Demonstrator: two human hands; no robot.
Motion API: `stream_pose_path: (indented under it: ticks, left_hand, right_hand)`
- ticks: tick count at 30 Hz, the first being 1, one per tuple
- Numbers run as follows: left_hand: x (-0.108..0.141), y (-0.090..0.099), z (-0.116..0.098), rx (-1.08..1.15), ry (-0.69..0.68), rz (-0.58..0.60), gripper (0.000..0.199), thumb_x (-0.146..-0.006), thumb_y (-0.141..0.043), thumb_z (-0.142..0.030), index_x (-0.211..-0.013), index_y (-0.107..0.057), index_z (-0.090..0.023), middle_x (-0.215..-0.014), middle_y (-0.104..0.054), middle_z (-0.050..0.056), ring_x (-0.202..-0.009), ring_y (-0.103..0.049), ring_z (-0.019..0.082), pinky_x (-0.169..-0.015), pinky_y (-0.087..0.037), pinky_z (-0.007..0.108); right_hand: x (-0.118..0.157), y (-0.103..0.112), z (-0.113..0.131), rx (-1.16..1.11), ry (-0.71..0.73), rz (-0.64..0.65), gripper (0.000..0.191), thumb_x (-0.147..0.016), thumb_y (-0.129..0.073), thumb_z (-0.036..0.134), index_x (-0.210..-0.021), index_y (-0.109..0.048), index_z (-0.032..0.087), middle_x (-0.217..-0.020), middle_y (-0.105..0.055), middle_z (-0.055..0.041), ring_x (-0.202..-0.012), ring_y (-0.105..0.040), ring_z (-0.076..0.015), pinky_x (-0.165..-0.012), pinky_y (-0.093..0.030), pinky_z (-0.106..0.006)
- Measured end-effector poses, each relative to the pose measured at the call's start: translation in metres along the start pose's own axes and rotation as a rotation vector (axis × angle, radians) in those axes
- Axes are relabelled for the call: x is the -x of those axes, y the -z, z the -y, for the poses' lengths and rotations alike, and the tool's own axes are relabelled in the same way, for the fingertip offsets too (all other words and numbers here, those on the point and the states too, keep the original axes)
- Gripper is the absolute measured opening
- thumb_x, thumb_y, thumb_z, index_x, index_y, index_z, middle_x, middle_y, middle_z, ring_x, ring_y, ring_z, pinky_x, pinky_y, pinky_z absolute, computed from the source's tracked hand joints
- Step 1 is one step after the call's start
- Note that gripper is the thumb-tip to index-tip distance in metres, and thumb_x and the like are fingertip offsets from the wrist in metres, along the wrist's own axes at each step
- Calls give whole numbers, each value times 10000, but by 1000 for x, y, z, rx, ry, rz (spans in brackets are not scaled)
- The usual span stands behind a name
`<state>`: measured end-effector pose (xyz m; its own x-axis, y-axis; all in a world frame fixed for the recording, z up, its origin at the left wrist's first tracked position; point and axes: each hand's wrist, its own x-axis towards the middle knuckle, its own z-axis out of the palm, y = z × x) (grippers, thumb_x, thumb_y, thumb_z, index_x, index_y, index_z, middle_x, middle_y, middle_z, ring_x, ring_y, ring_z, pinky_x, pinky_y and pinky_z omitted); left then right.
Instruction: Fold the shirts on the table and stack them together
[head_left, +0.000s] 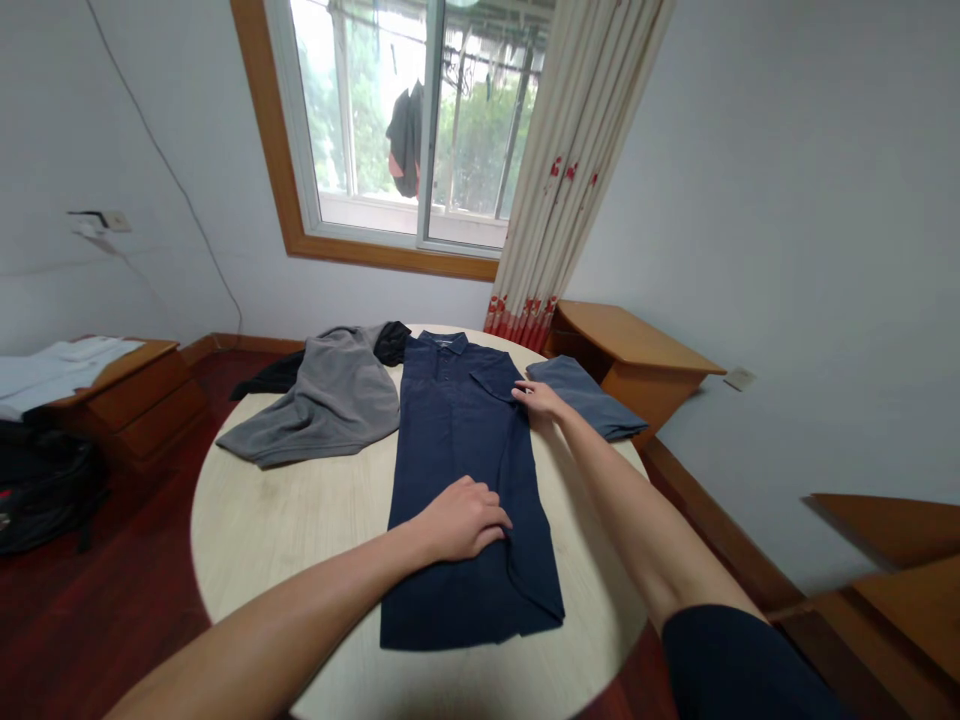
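A navy polo shirt (450, 440) lies lengthwise on the round table, collar toward the window. Its right side is turned inward in a long fold, with the short sleeve lying over the chest. My left hand (469, 518) rests on the lower part of the shirt, fingers curled together at the edge of the fold. Up by the sleeve, my right hand (537, 398) pinches the shirt's right edge between thumb and fingers. Left of the shirt is a crumpled grey garment (337, 390) with black parts. A folded blue-grey garment (581, 395) lies to the right, beyond my right hand.
The pale round table (300, 530) stands beneath a window (420, 130) with a patterned curtain (577, 150). A wooden cabinet (637, 340) is close to the table's right side. At left are a wooden chest (150, 400) with white cloth and a black backpack (45, 490).
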<state>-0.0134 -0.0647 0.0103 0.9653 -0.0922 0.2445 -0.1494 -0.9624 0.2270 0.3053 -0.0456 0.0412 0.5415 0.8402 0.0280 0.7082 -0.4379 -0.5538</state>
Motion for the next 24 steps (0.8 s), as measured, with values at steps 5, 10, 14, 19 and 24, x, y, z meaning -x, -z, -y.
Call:
stream_pose_path:
  ticks: [5, 10, 14, 19, 24]
  left_hand:
    - [-2, -1, -1, -16, -57, -31, 212, -955, -605, -287, -1115, -736, -236, -880, -696, 29, -876, -608, 193, -770, -391, 338]
    - [-1, 9, -6, -19, -91, -128, 189, -933, -638, -311, -1073, -750, -251, -1061, -681, 66, -978, -597, 214, -799, -413, 345]
    - [0, 8, -7, 11, -189, -200, 140, -950, -605, -290, -973, -724, -221, -1341, -642, 62, -1244, -544, 247, -1071, -341, 438]
    - [1, 2, -5, 45, -232, -124, 130, -975, -555, -262, -1045, -647, -203, -1096, -751, 40, -1153, -627, 212, -1179, -224, 482]
    - [1, 11, -10, -15, -218, -70, 132, -986, -542, -291, -1042, -619, -199, -982, -732, 31, -933, -650, 181, -1092, -345, 408]
  right_hand:
    - [-36, -14, -2, 103, -43, -10, 610, -882, -635, 477, -1362, -613, 101, -1411, -588, -194, -1331, -542, -348, -1127, -401, -444]
    - [-48, -25, 12, 207, 55, -80, 629, -948, -527, 449, -1456, -511, 78, -1516, -476, -197, -1423, -436, -329, -1183, -329, -428]
    - [-42, -41, 37, 263, 256, -135, 639, -975, -486, 437, -1497, -452, 71, -1544, -445, -185, -1444, -412, -276, -1205, -297, -375]
    - [-33, -64, 61, 273, 369, -46, 675, -984, -464, 466, -1539, -388, 90, -1608, -344, -159, -1488, -335, -262, -1215, -278, -379]
    - [-32, -75, 71, 294, 394, 59, 723, -984, -438, 545, -1555, -365, 109, -1628, -296, -159, -1497, -313, -273, -1215, -270, -390]
